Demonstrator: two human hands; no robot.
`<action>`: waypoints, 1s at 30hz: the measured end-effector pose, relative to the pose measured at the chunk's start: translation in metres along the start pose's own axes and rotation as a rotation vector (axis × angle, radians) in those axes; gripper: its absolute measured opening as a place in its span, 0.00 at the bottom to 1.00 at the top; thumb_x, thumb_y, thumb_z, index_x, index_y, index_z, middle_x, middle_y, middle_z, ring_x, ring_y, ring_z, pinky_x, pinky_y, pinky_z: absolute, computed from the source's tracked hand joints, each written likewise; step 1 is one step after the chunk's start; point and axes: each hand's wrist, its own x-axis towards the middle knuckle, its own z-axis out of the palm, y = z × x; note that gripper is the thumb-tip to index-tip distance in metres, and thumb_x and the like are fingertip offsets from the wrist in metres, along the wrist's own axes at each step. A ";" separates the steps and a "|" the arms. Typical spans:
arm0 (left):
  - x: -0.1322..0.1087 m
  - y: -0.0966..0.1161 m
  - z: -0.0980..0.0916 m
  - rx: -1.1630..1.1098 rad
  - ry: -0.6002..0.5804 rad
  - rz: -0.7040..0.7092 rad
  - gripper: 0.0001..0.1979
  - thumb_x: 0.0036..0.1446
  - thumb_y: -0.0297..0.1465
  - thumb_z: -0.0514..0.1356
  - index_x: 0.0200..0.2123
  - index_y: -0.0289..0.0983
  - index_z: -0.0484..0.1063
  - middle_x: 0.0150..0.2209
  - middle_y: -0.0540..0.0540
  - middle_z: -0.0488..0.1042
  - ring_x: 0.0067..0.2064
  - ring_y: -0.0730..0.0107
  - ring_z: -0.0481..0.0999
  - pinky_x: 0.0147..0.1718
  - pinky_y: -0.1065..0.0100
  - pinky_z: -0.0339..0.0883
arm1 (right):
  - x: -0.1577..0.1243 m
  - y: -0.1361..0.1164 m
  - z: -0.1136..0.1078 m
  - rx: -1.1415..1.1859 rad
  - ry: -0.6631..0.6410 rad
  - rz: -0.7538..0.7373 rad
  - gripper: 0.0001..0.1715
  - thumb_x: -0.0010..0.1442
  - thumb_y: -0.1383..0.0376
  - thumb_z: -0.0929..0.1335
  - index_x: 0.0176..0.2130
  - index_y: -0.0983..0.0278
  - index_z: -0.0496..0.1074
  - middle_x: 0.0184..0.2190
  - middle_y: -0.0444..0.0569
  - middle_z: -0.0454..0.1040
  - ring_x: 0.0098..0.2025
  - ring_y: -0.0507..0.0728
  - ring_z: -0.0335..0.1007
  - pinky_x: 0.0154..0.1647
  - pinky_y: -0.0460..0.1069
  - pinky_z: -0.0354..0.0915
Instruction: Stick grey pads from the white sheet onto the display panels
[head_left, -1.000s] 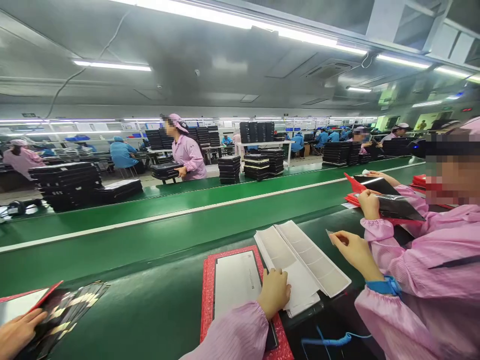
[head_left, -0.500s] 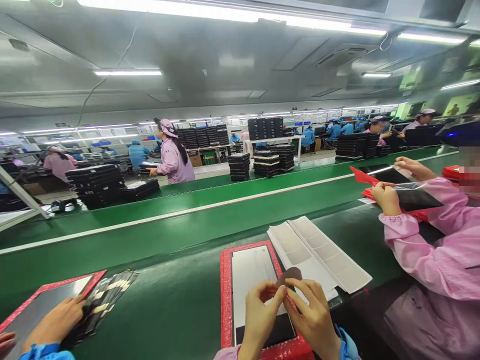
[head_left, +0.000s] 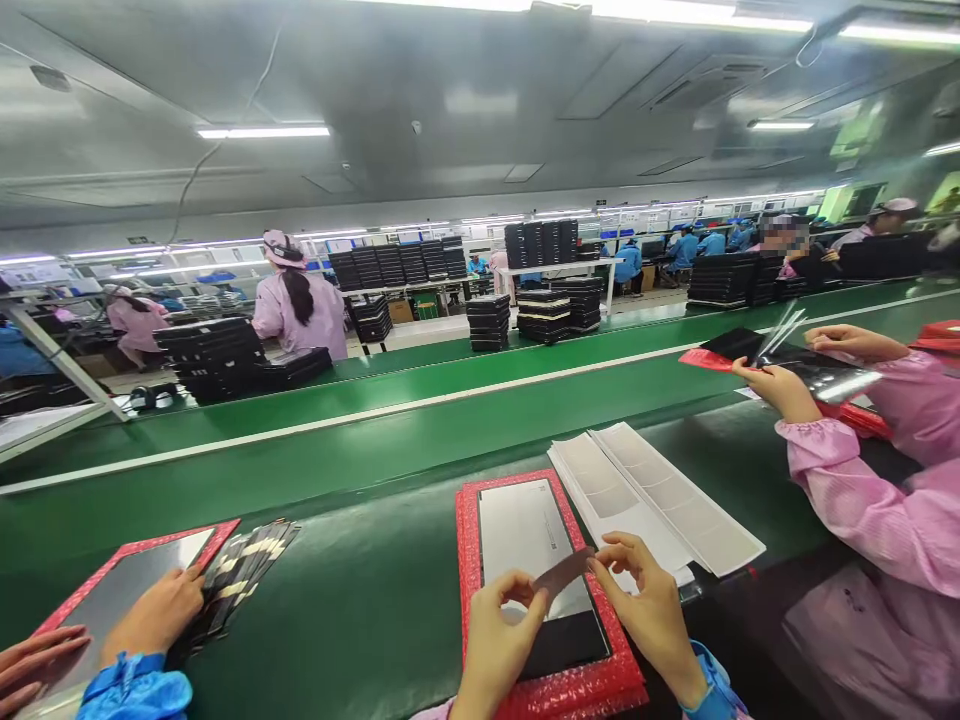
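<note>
A thin grey-brown strip [head_left: 562, 573] is stretched between my two hands in the head view, one end in each pinch. My left hand [head_left: 501, 635] closes thumb and forefinger on its left end. At the other end my right hand [head_left: 643, 605] pinches with its fingertips. Beneath the strip lies a flat panel [head_left: 517, 520], pale with a black lower band, resting on red bubble wrap [head_left: 471, 560]. My hands hide part of the panel's lower half. Right behind it are stacked white sheets [head_left: 675, 500] bearing rows of grey strips.
At left, a co-worker's hands [head_left: 154, 615] rest on another panel, beside a pile of black-and-cream strips [head_left: 247, 570]. A co-worker in pink [head_left: 847, 480] handles dark film at right. A green conveyor belt [head_left: 405, 440] crosses behind, with black stacks [head_left: 487, 322] beyond.
My hands have moved apart, and the strip has gone from curled up to stretched out between them. The person across the belt has turned away. The view has shifted slightly.
</note>
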 end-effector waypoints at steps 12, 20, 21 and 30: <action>-0.007 -0.028 -0.011 0.120 -0.155 -0.080 0.09 0.48 0.35 0.59 0.23 0.35 0.73 0.23 0.48 0.74 0.27 0.70 0.70 0.29 0.71 0.61 | -0.022 0.014 -0.012 0.191 -0.278 0.156 0.24 0.52 0.64 0.68 0.47 0.58 0.58 0.27 0.41 0.73 0.31 0.54 0.73 0.38 0.49 0.68; -0.006 -0.041 -0.008 0.010 -0.236 -0.122 0.29 0.45 0.30 0.59 0.52 0.36 0.57 0.23 0.55 0.72 0.25 0.73 0.69 0.28 0.73 0.62 | -0.028 0.027 -0.007 0.151 -0.362 0.116 0.20 0.51 0.68 0.66 0.44 0.58 0.59 0.24 0.38 0.70 0.27 0.52 0.69 0.30 0.47 0.65; -0.006 -0.042 -0.008 0.010 -0.241 -0.118 0.28 0.46 0.30 0.59 0.52 0.36 0.56 0.23 0.55 0.72 0.25 0.73 0.69 0.28 0.73 0.62 | -0.029 0.029 -0.007 0.156 -0.376 0.114 0.19 0.51 0.69 0.66 0.44 0.59 0.59 0.24 0.38 0.70 0.26 0.51 0.68 0.30 0.46 0.64; -0.008 -0.048 -0.006 0.071 -0.255 -0.118 0.27 0.47 0.32 0.58 0.51 0.39 0.56 0.23 0.55 0.71 0.27 0.71 0.70 0.31 0.71 0.63 | -0.031 0.037 -0.005 0.148 -0.412 0.093 0.16 0.53 0.68 0.65 0.43 0.59 0.59 0.25 0.38 0.68 0.26 0.50 0.66 0.29 0.45 0.62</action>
